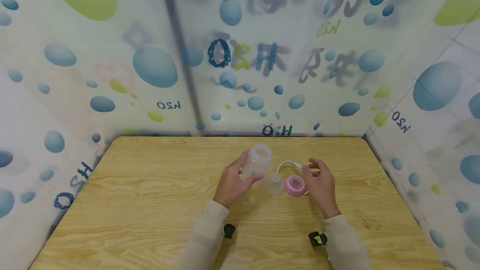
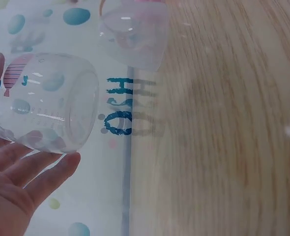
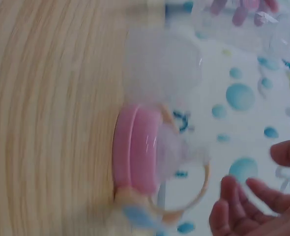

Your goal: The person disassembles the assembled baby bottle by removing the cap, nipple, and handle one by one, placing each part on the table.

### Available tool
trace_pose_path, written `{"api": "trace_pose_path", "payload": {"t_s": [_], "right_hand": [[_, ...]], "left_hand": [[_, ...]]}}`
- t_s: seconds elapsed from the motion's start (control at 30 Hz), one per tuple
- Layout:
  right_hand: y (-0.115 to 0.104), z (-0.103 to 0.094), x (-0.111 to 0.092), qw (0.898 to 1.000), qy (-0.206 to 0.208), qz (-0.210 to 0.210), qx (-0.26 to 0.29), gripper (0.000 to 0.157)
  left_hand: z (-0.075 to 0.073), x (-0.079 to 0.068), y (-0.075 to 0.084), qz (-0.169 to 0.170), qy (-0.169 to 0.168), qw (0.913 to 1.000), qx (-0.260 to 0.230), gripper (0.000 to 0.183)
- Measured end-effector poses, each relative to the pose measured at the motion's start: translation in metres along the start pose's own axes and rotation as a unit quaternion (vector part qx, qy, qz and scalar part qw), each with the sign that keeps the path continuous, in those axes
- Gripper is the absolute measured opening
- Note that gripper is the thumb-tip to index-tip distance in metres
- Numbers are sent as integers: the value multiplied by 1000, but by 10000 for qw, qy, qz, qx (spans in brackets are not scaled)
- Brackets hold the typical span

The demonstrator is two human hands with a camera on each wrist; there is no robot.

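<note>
My left hand [image 1: 232,182] grips a clear baby bottle [image 1: 259,160] above the table, tilted with its open mouth up and away. In the left wrist view, the fingers lie under the bottle [image 2: 56,103], which bears a striped balloon print. A translucent cap [image 1: 274,185] stands on the table just right of the bottle. Beside that cap sits a pink collar [image 1: 289,188] with a clear nipple [image 3: 169,152]. A thin pale loop handle [image 1: 286,162] arches behind them. My right hand [image 1: 320,184] hovers beside the collar and handle, fingers loosely bent, holding nothing.
The wooden table [image 1: 150,199] runs back to a wall [image 1: 150,24] printed with blue and green drops and lettering. Side walls rise left and right. A small black device [image 1: 229,231] sits at the left wrist, another device [image 1: 318,239] at the right.
</note>
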State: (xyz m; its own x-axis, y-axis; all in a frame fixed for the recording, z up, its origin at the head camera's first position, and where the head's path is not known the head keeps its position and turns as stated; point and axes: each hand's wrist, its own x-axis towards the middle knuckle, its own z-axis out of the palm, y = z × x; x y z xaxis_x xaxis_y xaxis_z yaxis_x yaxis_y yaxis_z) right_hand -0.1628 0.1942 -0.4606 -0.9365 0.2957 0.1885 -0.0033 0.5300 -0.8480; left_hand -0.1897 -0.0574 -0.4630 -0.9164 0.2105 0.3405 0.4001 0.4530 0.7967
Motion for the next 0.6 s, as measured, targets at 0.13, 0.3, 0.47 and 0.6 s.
{"api": "trace_pose_path", "payload": {"t_s": [0.13,0.3,0.47,0.6], "right_hand": [[-14,19,-5,9914,-709,-828,720,31],[-31,40,-7,9709,-1522,-1570,972,40],[-42,50,-3,9608,-1751,-1789,1194,43],[-43,53,-2,9608,-1722,-1786,1233,43]], "left_hand": [[0,1,-1,-395,-270,9948,-900,72],[0,1,-5,-459,-403,9888,-1360,68],[0,1,-7,-526,-508,9853,-1547,68],[-2,1,-9,-572,-544,9831,-1653,69]]}}
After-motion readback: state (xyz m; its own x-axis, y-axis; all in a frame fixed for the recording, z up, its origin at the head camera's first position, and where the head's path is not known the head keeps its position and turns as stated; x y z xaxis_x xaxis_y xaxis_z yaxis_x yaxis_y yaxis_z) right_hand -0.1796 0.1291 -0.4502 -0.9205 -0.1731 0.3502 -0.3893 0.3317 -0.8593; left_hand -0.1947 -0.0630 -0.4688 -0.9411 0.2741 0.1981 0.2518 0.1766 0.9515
